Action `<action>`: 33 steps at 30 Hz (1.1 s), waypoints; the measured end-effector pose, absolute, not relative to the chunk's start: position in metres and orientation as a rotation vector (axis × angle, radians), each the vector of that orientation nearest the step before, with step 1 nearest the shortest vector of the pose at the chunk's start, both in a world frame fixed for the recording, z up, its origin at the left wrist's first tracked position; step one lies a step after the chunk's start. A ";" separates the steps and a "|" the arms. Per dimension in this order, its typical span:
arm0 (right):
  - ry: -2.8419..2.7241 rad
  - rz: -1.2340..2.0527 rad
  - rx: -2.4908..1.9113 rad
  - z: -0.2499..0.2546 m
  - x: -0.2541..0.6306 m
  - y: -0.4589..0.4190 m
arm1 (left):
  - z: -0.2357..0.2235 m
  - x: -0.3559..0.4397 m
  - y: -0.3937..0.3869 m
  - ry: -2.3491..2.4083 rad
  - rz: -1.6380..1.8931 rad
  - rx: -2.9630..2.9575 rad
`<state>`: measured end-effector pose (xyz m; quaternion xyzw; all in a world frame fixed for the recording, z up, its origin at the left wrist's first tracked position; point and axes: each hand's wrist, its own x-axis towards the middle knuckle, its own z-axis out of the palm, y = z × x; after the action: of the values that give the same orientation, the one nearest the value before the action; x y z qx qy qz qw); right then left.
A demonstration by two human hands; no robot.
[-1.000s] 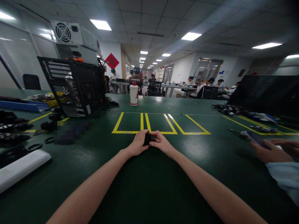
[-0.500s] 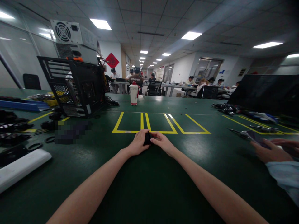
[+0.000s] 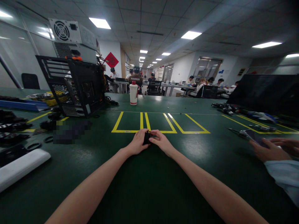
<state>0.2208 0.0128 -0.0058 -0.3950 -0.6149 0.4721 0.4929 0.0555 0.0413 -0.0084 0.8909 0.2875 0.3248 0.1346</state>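
Between my two hands, on the green tabletop point(image 3: 149, 180), is a small black object point(image 3: 146, 138) whose kind I cannot make out. My left hand point(image 3: 137, 143) is closed around its left side and covers much of it. From the right, the thumb and fingertips of my right hand point(image 3: 161, 140) pinch its edge. Both hands rest low over the table, just in front of the yellow tape outlines point(image 3: 160, 132).
A black computer case point(image 3: 77, 84) carries metal power supplies point(image 3: 67, 31) at the left. A white bottle point(image 3: 133, 94) stands farther back. Nearer left lies a white bar-shaped object point(image 3: 23, 168). At right, a co-worker's hands point(image 3: 268, 151) hold a phone point(image 3: 254, 138) beside a screwdriver point(image 3: 243, 133).
My right fingers shift slightly against the black object's right side. My left hand keeps its grip with almost no movement, and the object stays in place.
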 end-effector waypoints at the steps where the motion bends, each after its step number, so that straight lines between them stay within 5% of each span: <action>1: -1.490 1.163 -0.962 -0.006 0.221 0.013 | -0.009 0.056 0.041 0.832 0.942 2.585; 33: -1.502 1.143 -0.941 -0.008 0.220 0.012 | -0.009 0.055 0.042 0.812 0.951 2.583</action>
<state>0.2202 0.0119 -0.0082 -0.3879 -0.6192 0.4715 0.4938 0.0553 0.0419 -0.0091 0.8917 0.2803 0.3284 0.1357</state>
